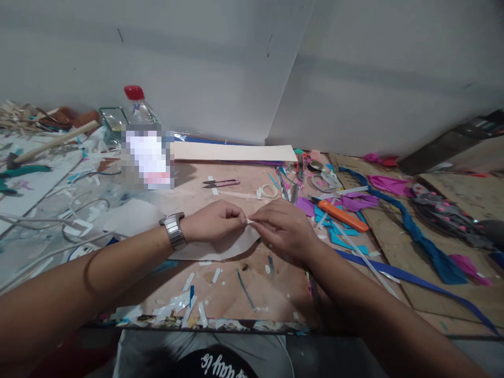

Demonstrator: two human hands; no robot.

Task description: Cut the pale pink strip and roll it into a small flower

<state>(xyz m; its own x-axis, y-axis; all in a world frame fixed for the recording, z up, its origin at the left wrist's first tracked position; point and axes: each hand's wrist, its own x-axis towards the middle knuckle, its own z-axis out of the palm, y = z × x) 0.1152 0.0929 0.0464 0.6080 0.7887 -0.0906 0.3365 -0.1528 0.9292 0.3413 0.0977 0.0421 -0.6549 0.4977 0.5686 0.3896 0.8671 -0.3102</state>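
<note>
Over the middle of the worktable, my left hand and my right hand meet fingertip to fingertip. Both are closed in a pinch on the pointed end of a thin white sheet, which looks like paper. Its curved body runs leftward beneath my left hand and wrist, partly hidden by them. Just beyond the hands lie pink-handled thread snips and a small roll of tape. An orange utility knife rests right of my right hand.
A red-capped bottle stands at the back left, near a long pale board. Pliers, a hammer and cables occupy the left. Blue fabric strips and colourful scraps cover the right. White scraps litter the front edge.
</note>
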